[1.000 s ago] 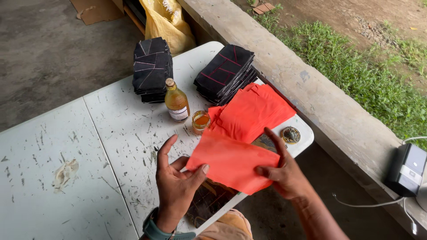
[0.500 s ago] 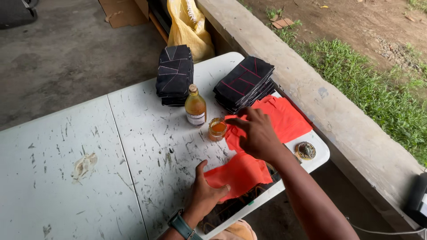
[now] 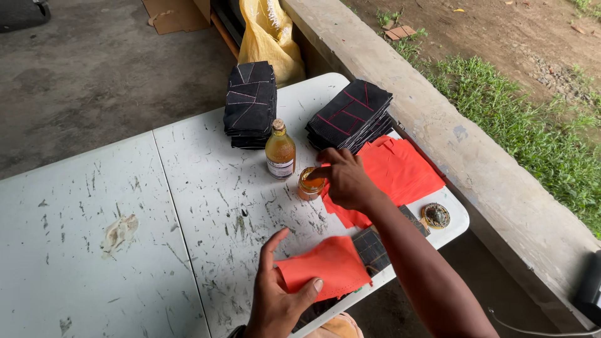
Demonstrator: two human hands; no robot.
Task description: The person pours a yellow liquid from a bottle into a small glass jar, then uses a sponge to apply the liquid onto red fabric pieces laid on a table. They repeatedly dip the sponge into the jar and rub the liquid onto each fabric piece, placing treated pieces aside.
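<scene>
In left hand (image 3: 275, 300): folded orange cloth (image 3: 325, 266).

Soft, even daylight from the open grassy side, faint shadows, sharp focus, slight wide-angle bending at the edges.

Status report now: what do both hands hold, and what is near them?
Left hand grips folded orange cloth piece. Right hand at small amber jar, fingers over its mouth. Glass bottle close beside the jar; orange cloth stack under the wrist.

Both arms show bare, no sleeves on the forearms, no rings visible on the left hand (image 3: 278, 294) or the right hand (image 3: 346, 179), and the left wrist sits cut off at the frame's edge.
</scene>
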